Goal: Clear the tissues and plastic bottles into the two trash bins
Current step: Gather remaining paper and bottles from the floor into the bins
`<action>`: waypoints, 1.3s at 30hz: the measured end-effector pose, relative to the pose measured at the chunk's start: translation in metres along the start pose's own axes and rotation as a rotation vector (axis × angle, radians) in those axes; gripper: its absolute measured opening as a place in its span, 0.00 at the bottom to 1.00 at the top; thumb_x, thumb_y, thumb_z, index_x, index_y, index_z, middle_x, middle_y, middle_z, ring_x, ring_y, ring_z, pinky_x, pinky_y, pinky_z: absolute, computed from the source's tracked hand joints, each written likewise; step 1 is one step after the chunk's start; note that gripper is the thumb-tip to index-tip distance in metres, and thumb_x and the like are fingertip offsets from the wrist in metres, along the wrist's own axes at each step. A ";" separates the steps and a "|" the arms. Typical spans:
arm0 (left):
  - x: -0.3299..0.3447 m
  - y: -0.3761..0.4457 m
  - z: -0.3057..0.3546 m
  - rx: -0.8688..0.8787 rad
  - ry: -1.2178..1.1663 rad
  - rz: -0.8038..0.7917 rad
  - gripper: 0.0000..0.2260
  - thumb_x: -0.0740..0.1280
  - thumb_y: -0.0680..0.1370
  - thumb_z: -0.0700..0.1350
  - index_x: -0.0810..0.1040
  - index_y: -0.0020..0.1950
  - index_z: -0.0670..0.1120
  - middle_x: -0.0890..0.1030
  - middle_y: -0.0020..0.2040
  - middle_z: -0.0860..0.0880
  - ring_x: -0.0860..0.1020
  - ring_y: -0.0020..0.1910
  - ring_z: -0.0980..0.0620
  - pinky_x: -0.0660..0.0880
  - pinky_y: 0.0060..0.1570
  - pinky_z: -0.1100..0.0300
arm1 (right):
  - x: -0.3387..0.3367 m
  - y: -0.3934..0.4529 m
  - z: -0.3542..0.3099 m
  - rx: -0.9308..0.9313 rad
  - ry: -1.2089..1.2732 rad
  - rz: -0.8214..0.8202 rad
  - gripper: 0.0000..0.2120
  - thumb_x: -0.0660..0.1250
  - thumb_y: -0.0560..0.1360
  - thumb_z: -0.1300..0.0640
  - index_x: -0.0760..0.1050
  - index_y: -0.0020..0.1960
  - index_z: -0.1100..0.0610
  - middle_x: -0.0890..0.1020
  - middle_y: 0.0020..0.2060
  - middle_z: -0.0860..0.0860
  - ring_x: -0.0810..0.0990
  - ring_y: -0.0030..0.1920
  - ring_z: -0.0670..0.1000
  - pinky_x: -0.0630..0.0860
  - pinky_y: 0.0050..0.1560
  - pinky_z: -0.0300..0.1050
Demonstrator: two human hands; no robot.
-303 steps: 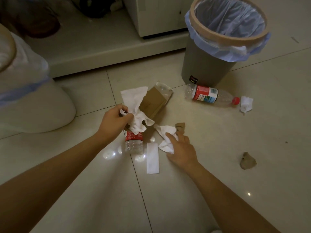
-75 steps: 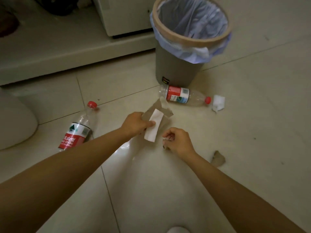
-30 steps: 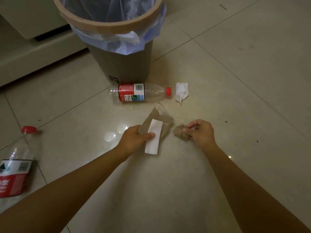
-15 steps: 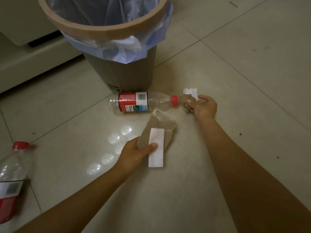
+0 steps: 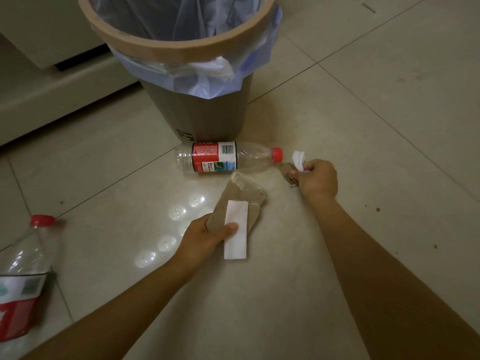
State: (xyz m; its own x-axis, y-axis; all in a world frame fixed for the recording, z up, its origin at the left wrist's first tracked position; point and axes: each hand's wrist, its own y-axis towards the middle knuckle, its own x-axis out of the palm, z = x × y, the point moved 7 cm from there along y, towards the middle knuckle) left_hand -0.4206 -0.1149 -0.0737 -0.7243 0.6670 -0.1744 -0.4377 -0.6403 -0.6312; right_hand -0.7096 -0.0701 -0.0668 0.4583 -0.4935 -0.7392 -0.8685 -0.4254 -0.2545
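Now left hand (image 5: pixel 207 236) pinching folded tissue (image 5: pixel 235 229), right hand (image 5: pixel 317 179) gripping crumpled tissue (image 5: pixel 298 159) beside bottle (image 5: pixel 228 157)

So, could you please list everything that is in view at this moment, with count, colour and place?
trash bin: one, grey-brown with tan rim and pale blue liner, top centre
plastic bottles: two, clear with red caps and red labels; one lying at the bin's foot, one at left edge
folded tissue: one, white, under left thumb
brown paper pack: one, held in left hand
crumpled tissue: one, white, in right hand
brown scrap: one, in right hand
left hand: centre
right hand: right of bottle
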 end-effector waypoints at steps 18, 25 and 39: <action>-0.141 -0.135 0.011 0.158 -0.151 0.225 0.06 0.68 0.75 0.49 0.75 0.52 0.53 0.81 0.49 0.52 0.80 0.47 0.53 0.76 0.45 0.60 | 0.014 -0.196 -0.133 -0.238 0.258 -0.704 0.13 0.77 0.67 0.64 0.75 0.47 0.60 0.80 0.44 0.57 0.81 0.42 0.53 0.82 0.40 0.44; -0.229 -0.217 -0.010 0.136 -0.207 0.428 0.09 0.68 0.75 0.50 0.74 0.54 0.50 0.81 0.49 0.50 0.81 0.46 0.50 0.77 0.43 0.58 | 0.058 -0.282 -0.207 -0.385 0.199 -0.914 0.16 0.76 0.67 0.65 0.76 0.52 0.63 0.81 0.50 0.60 0.82 0.44 0.53 0.82 0.37 0.41; -0.382 -0.325 0.001 0.116 -0.036 0.764 0.13 0.71 0.74 0.49 0.76 0.53 0.44 0.81 0.43 0.46 0.78 0.39 0.53 0.71 0.35 0.63 | 0.081 -0.415 -0.331 -0.640 0.196 -1.010 0.13 0.76 0.67 0.65 0.75 0.48 0.61 0.80 0.40 0.54 0.81 0.30 0.47 0.75 0.27 0.36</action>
State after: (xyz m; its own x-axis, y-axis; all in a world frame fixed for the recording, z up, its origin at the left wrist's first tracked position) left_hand -0.0023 -0.1622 0.1987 -0.8638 0.0121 -0.5038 0.1396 -0.9549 -0.2622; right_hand -0.2491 -0.1845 0.1852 0.9447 0.1940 -0.2646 0.1217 -0.9561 -0.2667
